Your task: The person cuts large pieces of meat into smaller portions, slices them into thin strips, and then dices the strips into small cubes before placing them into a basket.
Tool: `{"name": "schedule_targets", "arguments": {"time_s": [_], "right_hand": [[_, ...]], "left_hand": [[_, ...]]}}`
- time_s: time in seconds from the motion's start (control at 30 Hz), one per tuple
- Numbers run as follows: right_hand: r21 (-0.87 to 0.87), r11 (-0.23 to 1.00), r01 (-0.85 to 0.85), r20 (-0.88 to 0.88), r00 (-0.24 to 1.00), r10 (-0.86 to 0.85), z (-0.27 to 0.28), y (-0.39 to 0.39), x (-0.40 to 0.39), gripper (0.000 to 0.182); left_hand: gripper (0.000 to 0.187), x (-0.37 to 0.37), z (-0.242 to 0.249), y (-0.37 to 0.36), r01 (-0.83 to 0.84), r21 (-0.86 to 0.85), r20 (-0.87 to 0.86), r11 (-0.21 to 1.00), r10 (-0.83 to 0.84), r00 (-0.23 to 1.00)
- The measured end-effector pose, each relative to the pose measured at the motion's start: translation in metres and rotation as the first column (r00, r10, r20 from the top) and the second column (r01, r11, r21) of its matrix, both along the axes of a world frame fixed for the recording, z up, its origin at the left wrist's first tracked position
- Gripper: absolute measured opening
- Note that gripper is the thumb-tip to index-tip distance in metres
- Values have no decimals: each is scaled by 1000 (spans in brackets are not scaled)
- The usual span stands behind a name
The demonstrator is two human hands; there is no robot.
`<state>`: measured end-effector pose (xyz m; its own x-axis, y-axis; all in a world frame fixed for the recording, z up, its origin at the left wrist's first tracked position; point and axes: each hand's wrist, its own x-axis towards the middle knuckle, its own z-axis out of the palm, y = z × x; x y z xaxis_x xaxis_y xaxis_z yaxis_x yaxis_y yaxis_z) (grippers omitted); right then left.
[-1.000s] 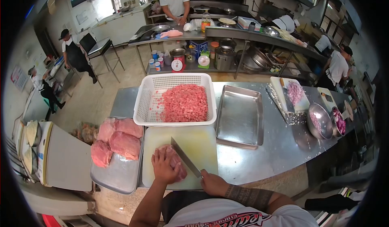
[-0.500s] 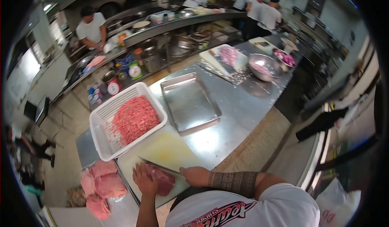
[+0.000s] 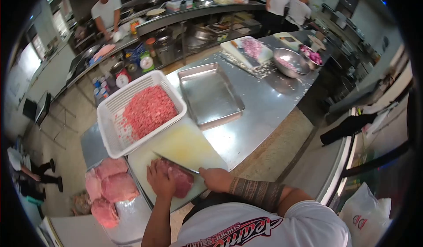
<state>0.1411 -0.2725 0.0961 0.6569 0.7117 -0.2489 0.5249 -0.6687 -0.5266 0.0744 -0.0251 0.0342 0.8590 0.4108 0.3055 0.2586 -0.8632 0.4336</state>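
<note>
My left hand [image 3: 159, 179] presses flat on a slab of raw pink meat [image 3: 180, 179] lying on a pale cutting board [image 3: 180, 146]. My right hand [image 3: 215, 179] grips the handle of a large knife [image 3: 175, 164] whose blade lies across the top of the meat. A white plastic basket [image 3: 110, 110] behind the board holds a heap of diced red meat [image 3: 147, 111]. To the left, several whole pink cuts [image 3: 108, 186] lie on a metal tray [image 3: 130, 222].
An empty steel tray [image 3: 210, 95] sits right of the basket on the steel table [image 3: 264, 106]. Farther along are a board with chopped onion [image 3: 249, 49] and a steel bowl [image 3: 291, 61]. Other people work at back counters.
The view swung right and then steadied slightly. The knife went from standing at an angle beside the meat to lying flat across its top; my left hand stays on the meat.
</note>
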Motion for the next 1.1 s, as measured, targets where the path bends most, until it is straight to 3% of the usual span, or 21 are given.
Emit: {"name": "schedule_targets", "arguments": {"time_s": [0.33, 0.67, 0.93, 0.97, 1.07, 1.1], "right_hand": [[-24, 994, -111, -79, 991, 108, 16, -10, 25, 21], [-77, 957, -278, -15, 960, 278, 1, -11, 39, 21], [-113, 966, -232, 15, 972, 236, 1, -15, 50, 23], [-100, 969, -224, 25, 974, 227, 0, -16, 50, 23], [-84, 973, -217, 78, 972, 223, 7, -18, 46, 23], [-106, 969, -223, 62, 971, 230, 7, -16, 45, 22]], "left_hand": [[60, 3, -2, 1, -26, 20, 47, 999, 25, 999], [62, 8, 7, -10, -172, 1, -147, 985, 170, 974], [58, 6, 4, -12, -215, -21, -145, 976, 210, 967], [52, 6, 4, -10, -222, -93, -103, 971, 212, 972], [44, 10, -2, -3, -212, 110, -50, 971, 219, 975], [42, 12, -2, -3, -204, 71, -12, 976, 206, 979]]}}
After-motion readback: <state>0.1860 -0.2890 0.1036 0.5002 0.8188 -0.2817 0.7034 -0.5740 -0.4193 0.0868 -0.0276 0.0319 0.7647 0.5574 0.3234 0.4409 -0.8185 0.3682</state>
